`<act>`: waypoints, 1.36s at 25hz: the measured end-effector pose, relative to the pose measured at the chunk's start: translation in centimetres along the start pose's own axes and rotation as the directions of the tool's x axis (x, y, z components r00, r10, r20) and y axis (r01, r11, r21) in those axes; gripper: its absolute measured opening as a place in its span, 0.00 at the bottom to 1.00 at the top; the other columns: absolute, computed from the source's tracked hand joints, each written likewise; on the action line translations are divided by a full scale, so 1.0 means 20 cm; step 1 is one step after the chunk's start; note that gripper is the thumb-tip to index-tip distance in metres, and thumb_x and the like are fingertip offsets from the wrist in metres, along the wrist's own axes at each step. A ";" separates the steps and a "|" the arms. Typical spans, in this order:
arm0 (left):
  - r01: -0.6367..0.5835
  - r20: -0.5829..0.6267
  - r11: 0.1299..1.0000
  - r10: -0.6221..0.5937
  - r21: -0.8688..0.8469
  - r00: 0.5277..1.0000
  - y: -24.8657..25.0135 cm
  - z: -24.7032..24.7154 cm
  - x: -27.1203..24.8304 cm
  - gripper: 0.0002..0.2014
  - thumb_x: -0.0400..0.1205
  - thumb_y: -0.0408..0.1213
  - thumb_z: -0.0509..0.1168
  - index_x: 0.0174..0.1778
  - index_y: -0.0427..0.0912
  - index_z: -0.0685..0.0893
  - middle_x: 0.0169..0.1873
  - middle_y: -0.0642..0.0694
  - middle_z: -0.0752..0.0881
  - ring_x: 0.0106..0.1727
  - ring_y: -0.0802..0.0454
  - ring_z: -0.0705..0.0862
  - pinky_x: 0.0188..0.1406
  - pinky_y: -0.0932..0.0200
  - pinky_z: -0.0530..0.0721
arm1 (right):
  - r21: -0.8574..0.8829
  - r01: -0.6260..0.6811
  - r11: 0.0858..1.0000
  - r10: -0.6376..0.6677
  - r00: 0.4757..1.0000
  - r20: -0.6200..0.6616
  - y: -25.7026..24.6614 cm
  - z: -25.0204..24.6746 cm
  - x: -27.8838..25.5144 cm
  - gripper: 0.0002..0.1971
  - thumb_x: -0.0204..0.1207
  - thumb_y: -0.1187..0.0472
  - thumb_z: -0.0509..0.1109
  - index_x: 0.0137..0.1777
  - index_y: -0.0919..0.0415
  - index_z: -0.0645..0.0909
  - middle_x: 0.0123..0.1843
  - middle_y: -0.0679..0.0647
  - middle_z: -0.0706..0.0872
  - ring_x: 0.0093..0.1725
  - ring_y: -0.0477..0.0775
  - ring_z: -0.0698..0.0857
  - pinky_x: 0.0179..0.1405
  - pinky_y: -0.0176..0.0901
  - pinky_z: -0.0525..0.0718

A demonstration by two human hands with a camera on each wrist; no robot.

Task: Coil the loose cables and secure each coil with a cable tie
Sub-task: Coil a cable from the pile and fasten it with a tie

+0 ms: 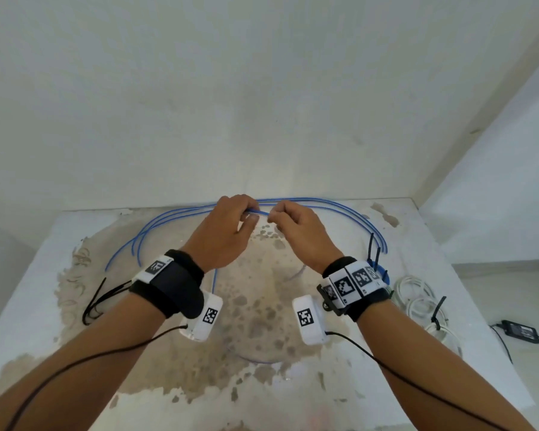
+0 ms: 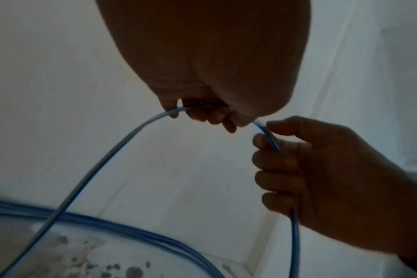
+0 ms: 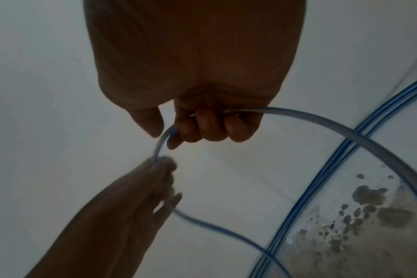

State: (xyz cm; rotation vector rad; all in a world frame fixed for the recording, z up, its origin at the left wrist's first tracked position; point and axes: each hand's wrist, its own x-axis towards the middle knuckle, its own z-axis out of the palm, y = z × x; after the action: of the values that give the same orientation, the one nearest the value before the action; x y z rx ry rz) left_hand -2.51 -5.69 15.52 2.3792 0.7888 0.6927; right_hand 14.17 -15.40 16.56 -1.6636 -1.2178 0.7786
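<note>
A long blue cable (image 1: 333,208) lies in wide loops across the far half of the stained table (image 1: 28,300). Above its far edge my left hand (image 1: 231,223) and right hand (image 1: 293,225) sit close together, each gripping the same raised strand of the blue cable (image 2: 102,161). A short span of it bridges the gap between the two fists. In the right wrist view the blue cable (image 3: 321,120) curves out of my curled right fingers (image 3: 207,126). Black cable ties (image 1: 98,298) lie at the table's left.
Coiled white cables (image 1: 417,298) with black ties lie at the table's right edge, beside a small tied blue coil (image 1: 381,270). White walls stand close behind the table and to the right. A black power adapter (image 1: 520,331) lies on the floor to the right.
</note>
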 end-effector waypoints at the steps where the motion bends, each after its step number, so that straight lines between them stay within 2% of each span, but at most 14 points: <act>1: 0.029 -0.062 0.999 -0.031 -0.026 0.998 0.00 0.00 -0.02 0.07 0.86 0.42 0.58 0.54 0.47 0.79 0.44 0.53 0.82 0.50 0.49 0.76 0.52 0.49 0.76 | -0.014 -0.026 1.000 0.026 1.000 0.008 0.03 -0.03 -0.01 0.18 0.85 0.46 0.65 0.36 0.55 0.81 0.29 0.46 0.75 0.30 0.46 0.73 0.38 0.44 0.72; 3: 0.072 -0.136 0.996 -0.080 -0.057 0.987 -0.02 0.00 -0.07 0.04 0.87 0.40 0.59 0.50 0.47 0.79 0.40 0.54 0.81 0.46 0.51 0.76 0.45 0.55 0.71 | -0.058 -0.107 0.993 0.106 0.994 -0.018 0.10 -0.08 -0.05 0.25 0.87 0.39 0.60 0.31 0.54 0.75 0.28 0.45 0.72 0.30 0.46 0.70 0.39 0.45 0.70; 5: 0.089 -0.076 0.993 -0.095 -0.075 0.993 -0.01 0.01 -0.12 0.05 0.88 0.40 0.62 0.47 0.48 0.79 0.35 0.55 0.81 0.39 0.56 0.78 0.40 0.59 0.73 | 0.187 -0.158 0.970 0.179 0.979 -0.099 0.13 -0.09 -0.08 0.24 0.88 0.42 0.60 0.30 0.50 0.70 0.27 0.43 0.69 0.29 0.46 0.67 0.39 0.45 0.68; 7: 0.123 0.052 0.982 -0.117 -0.146 0.992 0.00 0.04 -0.19 0.04 0.87 0.39 0.65 0.47 0.50 0.81 0.30 0.54 0.77 0.34 0.58 0.76 0.38 0.63 0.73 | 0.651 -0.183 0.737 0.326 0.939 -0.105 0.12 -0.09 -0.06 0.21 0.89 0.47 0.61 0.33 0.52 0.71 0.26 0.44 0.65 0.27 0.47 0.64 0.36 0.44 0.67; 9: 0.132 0.141 0.960 -0.099 -0.249 0.985 0.03 0.07 -0.26 0.07 0.84 0.34 0.69 0.53 0.50 0.82 0.31 0.53 0.73 0.35 0.57 0.74 0.42 0.65 0.74 | 0.868 -0.160 0.469 0.396 0.917 -0.045 0.07 -0.07 -0.03 0.20 0.90 0.50 0.61 0.35 0.54 0.72 0.28 0.46 0.62 0.27 0.47 0.63 0.34 0.42 0.67; 13: 0.170 0.003 0.918 -0.181 -0.358 0.984 0.11 0.14 -0.30 0.13 0.84 0.36 0.71 0.63 0.50 0.83 0.32 0.57 0.75 0.34 0.61 0.76 0.44 0.71 0.75 | 0.972 -0.129 0.196 0.418 0.908 0.036 -0.01 0.08 -0.02 0.20 0.90 0.51 0.59 0.35 0.55 0.71 0.27 0.47 0.62 0.25 0.47 0.64 0.39 0.43 0.76; 16: 0.258 -0.105 0.845 -0.344 -0.469 0.933 0.13 0.15 -0.29 0.07 0.85 0.36 0.69 0.57 0.47 0.86 0.37 0.58 0.85 0.36 0.64 0.81 0.43 0.74 0.76 | 0.989 -0.144 0.044 0.441 0.891 0.110 -0.04 0.18 -0.05 0.20 0.90 0.51 0.58 0.35 0.56 0.71 0.27 0.48 0.63 0.25 0.48 0.67 0.50 0.48 0.82; 19: 0.307 -0.119 0.732 -0.466 -0.608 0.877 0.08 0.12 -0.29 0.05 0.86 0.39 0.68 0.48 0.43 0.87 0.31 0.54 0.82 0.34 0.61 0.78 0.40 0.70 0.78 | 0.986 -0.164 -0.036 0.421 0.892 0.164 -0.05 0.26 -0.07 0.20 0.91 0.52 0.57 0.36 0.58 0.72 0.27 0.50 0.66 0.28 0.50 0.72 0.56 0.54 0.84; 21: 0.325 -0.079 0.623 -0.531 -0.712 0.844 0.05 0.09 -0.28 0.10 0.87 0.41 0.65 0.47 0.40 0.88 0.30 0.55 0.83 0.34 0.60 0.79 0.40 0.68 0.79 | 0.978 -0.205 0.037 0.414 0.894 0.172 -0.06 0.33 -0.10 0.19 0.91 0.54 0.56 0.39 0.59 0.75 0.28 0.51 0.69 0.30 0.52 0.75 0.54 0.55 0.85; 23: 0.331 -0.047 0.563 -0.552 -0.757 0.832 0.02 0.04 -0.27 0.12 0.88 0.41 0.63 0.44 0.40 0.87 0.32 0.54 0.85 0.35 0.59 0.80 0.37 0.66 0.80 | 0.931 -0.263 0.253 0.429 0.893 0.135 -0.07 0.39 -0.12 0.15 0.92 0.56 0.55 0.48 0.60 0.78 0.31 0.51 0.74 0.32 0.52 0.78 0.51 0.52 0.84; 26: 0.346 -0.009 0.628 -0.490 -0.698 0.872 -0.04 -0.04 -0.26 0.11 0.89 0.35 0.62 0.43 0.41 0.87 0.30 0.50 0.82 0.30 0.59 0.76 0.32 0.66 0.75 | 0.814 -0.256 0.522 0.401 0.916 0.031 -0.09 0.42 -0.10 0.16 0.92 0.52 0.56 0.59 0.59 0.82 0.36 0.51 0.78 0.32 0.52 0.79 0.41 0.49 0.78; 29: 0.387 0.074 0.669 -0.445 -0.635 0.892 -0.10 -0.10 -0.27 0.11 0.88 0.32 0.63 0.46 0.44 0.90 0.27 0.52 0.78 0.27 0.60 0.72 0.32 0.67 0.72 | 0.473 -0.143 0.870 0.212 0.973 -0.096 -0.16 0.43 -0.06 0.16 0.91 0.46 0.57 0.62 0.51 0.84 0.34 0.45 0.77 0.28 0.48 0.74 0.34 0.46 0.76; 32: 0.418 0.159 0.677 -0.412 -0.606 0.897 -0.14 -0.14 -0.28 0.11 0.87 0.36 0.63 0.49 0.48 0.92 0.27 0.55 0.78 0.28 0.58 0.71 0.32 0.65 0.70 | 0.204 -0.031 0.978 0.046 0.996 -0.072 -0.21 0.46 -0.07 0.22 0.85 0.39 0.59 0.58 0.53 0.87 0.29 0.36 0.81 0.29 0.40 0.77 0.33 0.34 0.74; 34: 0.415 0.215 0.698 -0.360 -0.583 0.908 -0.14 -0.16 -0.28 0.10 0.87 0.42 0.65 0.45 0.49 0.92 0.26 0.57 0.78 0.27 0.60 0.71 0.32 0.66 0.70 | 0.100 0.001 0.995 0.012 0.992 -0.124 -0.21 0.47 -0.08 0.24 0.86 0.41 0.60 0.45 0.57 0.90 0.28 0.42 0.84 0.30 0.40 0.81 0.33 0.29 0.74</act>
State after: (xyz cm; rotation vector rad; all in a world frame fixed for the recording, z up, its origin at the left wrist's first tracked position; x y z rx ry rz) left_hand -9.43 -6.43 14.44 1.5617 0.8343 0.5522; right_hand 3.86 -13.73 16.68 -1.6097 -1.0708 0.7161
